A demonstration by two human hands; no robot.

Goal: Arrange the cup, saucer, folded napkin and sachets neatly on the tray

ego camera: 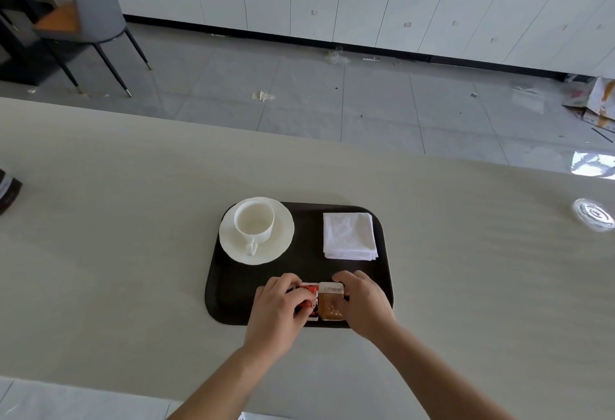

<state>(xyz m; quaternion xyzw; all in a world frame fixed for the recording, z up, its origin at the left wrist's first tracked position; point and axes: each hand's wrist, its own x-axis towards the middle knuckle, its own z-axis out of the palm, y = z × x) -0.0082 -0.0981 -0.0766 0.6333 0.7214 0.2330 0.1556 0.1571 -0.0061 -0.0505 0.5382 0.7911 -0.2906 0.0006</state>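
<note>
Dark tray [233,286] on pale table [116,220]; white cup [254,221] upright on saucer [276,250], far left; folded napkin [349,236], far right; red sachet [308,293] and brown sachet [330,301] side by side, touching, near edge; left hand [276,309] pinches red one, hiding its left part; right hand [362,303] grips brown one, fingertips hidden; sachet print illegible.
</note>
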